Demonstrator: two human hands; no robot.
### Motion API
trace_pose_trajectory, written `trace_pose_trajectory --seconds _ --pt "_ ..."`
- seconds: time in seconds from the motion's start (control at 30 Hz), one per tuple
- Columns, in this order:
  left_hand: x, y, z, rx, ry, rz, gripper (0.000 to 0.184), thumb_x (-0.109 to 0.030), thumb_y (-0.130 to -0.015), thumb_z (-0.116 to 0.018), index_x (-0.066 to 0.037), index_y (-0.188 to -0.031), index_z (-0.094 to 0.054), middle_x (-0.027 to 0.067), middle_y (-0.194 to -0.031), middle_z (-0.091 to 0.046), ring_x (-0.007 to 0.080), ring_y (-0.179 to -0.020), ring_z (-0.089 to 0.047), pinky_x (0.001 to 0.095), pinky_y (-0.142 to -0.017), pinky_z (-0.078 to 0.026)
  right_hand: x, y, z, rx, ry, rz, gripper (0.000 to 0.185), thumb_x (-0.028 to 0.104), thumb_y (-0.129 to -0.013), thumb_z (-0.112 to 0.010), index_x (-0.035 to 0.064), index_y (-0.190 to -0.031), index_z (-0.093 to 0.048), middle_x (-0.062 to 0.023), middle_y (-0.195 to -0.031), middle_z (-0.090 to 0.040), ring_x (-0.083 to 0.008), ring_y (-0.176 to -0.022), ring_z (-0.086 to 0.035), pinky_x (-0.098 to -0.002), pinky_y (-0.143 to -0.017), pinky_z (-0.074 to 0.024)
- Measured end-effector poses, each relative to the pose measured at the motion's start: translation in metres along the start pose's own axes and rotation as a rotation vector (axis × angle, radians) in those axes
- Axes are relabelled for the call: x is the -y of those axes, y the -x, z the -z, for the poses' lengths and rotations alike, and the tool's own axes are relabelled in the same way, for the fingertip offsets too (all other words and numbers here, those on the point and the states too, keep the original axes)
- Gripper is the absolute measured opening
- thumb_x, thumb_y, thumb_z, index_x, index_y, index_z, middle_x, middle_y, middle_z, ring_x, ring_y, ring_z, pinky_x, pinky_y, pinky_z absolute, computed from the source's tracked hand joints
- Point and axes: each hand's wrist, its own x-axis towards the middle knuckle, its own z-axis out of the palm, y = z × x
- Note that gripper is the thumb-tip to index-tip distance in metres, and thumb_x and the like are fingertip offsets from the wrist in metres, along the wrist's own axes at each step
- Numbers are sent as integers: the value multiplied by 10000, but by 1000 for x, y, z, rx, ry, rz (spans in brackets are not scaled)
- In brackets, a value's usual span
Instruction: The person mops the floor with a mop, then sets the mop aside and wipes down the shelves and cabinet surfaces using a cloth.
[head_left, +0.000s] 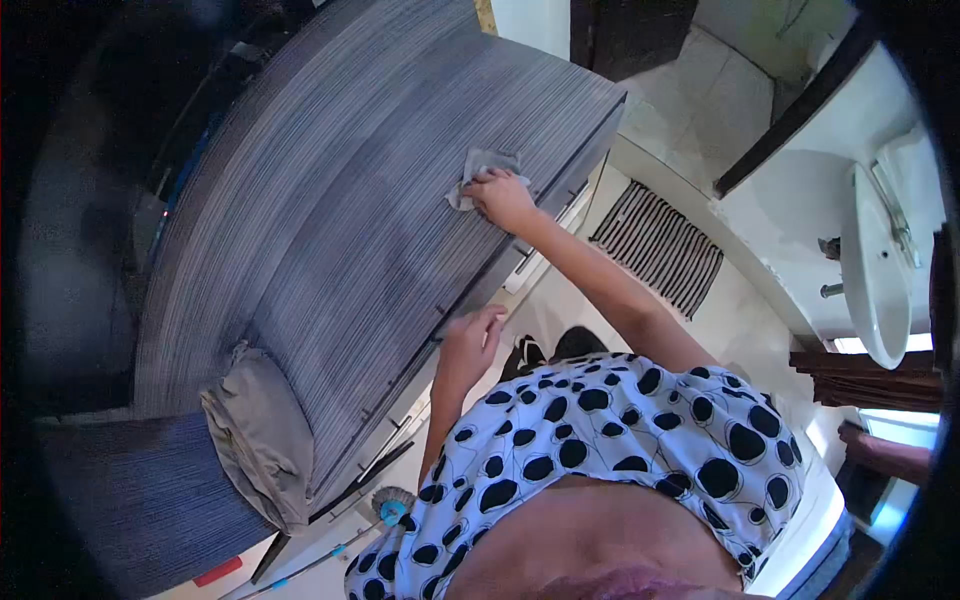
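Observation:
My right hand reaches out over the grey striped countertop and presses on a pale, crumpled cloth. Its fingers are bent over the cloth, which shows past the fingertips and beside them. Closer to my body, my left hand hovers by the counter's front edge, above the drawer handles. Its fingers look loosely spread with nothing in them, though they are slightly blurred.
A beige fabric bundle lies at the counter's left end. Drawer handles stick out along the front. On the floor are a striped mat and a blue-and-grey brush head. A white washbasin hangs at right.

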Motion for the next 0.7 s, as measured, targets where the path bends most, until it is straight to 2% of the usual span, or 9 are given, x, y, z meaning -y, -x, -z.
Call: trace_pose_trajectory --seconds 0.1,0.13,0.23,0.33,0.4,0.47,0.57,0.63,0.7 --pt "-5 -17 6 -148 -27 -22 163 -100 -830 -509 -46 -962 -589 127 -780 -633 278 -743 -607 345 -700 -446 -3 3 -1 26 23 52 241 157 -783 -492 194 -971 -639 -23 -1019 -590 -264 -1012 -533 -387 -810 -447" --pt "-10 -25 6 -146 7 74 138 -54 -797 -516 -53 -910 -595 110 -771 -614 279 -773 -576 385 -724 -410 -9 1 6 26 5 68 240 157 -785 -489 194 -968 -640 -23 -1013 -591 -255 -1008 -536 -378 -813 -446" --pt "-16 -50 -1 -304 -106 95 120 -44 -786 -523 -50 -879 -599 103 -776 -609 263 -763 -568 368 -720 -411 -42 1 14 -87 -104 188 234 138 -778 -488 188 -945 -644 -35 -969 -602 -244 -940 -568 -364 -766 -468" --pt "-9 -67 -12 -488 -161 166 95 -17 -770 -520 -51 -821 -592 84 -785 -597 253 -734 -550 357 -699 -409 -116 -22 4 -43 -64 17 221 131 -761 -504 181 -919 -649 -63 -941 -611 -247 -863 -597 -356 -711 -488" --pt "-26 -84 -19 -590 -182 265 109 10 -753 -515 -50 -809 -586 83 -779 -586 254 -733 -540 361 -705 -404 -174 -45 46 -32 -27 -130 196 134 -770 -505 164 -897 -652 -99 -899 -617 -271 -787 -615 -372 -672 -494" --pt "-26 -102 -36 -690 -220 273 114 18 -748 -517 -45 -812 -587 89 -776 -584 260 -749 -543 360 -716 -405 -259 -67 52 -27 -35 -276 193 169 -793 -514 151 -928 -651 -119 -860 -630 -289 -776 -614 -385 -684 -484" --pt "-37 -136 -57 -704 -280 239 119 22 -744 -519 -38 -821 -588 97 -784 -586 272 -775 -548 361 -735 -405 -338 -90 70 -81 -107 -296 236 268 -803 -547 142 -976 -646 -118 -864 -636 -301 -757 -607 -401 -672 -473" --pt "-50 -159 -75 -693 -283 203 120 21 -743 -520 -34 -826 -587 100 -795 -590 277 -793 -551 362 -749 -404 -352 -87 76 -125 -112 -249 255 266 -815 -529 145 -1017 -629 -125 -856 -639 -312 -734 -610 -408 -664 -476" --pt "-51 -176 -87 -703 -238 174 119 19 -743 -520 -31 -829 -587 102 -807 -595 280 -811 -553 364 -761 -404 -338 -71 68 52 -8 -325 262 213 -814 -522 152 -1052 -609 -136 -925 -627 -311 -775 -608 -411 -671 -481"
